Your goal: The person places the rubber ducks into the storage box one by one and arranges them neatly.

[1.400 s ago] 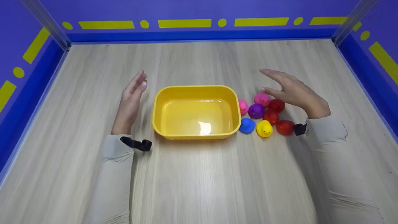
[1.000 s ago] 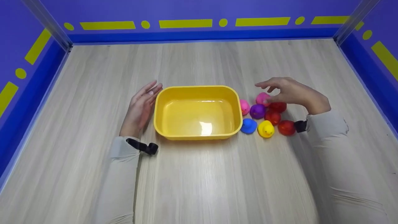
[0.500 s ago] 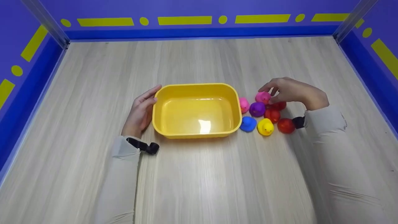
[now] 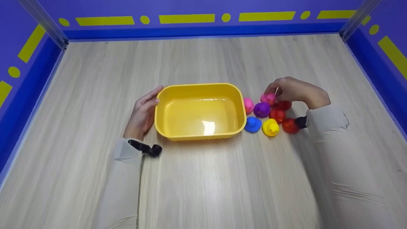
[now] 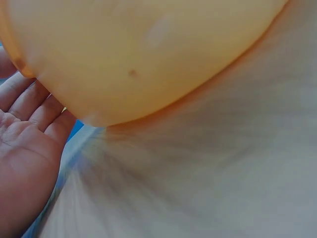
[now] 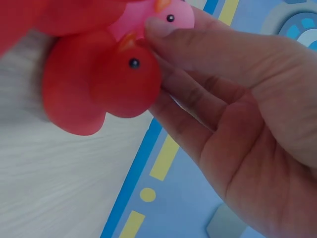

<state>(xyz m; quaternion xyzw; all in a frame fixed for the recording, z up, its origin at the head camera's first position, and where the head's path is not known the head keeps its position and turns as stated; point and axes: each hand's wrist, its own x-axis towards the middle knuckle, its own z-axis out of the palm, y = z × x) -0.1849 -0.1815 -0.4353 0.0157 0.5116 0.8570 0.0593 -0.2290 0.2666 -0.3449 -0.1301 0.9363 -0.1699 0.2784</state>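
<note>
Picking appears in hand: right hand pinches the upper pink duck, right of centre; left hand, fingers straight, touches the yellow tub at centre. Next move presumably calls for lifting.

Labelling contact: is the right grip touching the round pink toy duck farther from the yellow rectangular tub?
Touching. The right wrist view shows it: the right grip has its thumb tip against the pink duck, near its eye.
</note>
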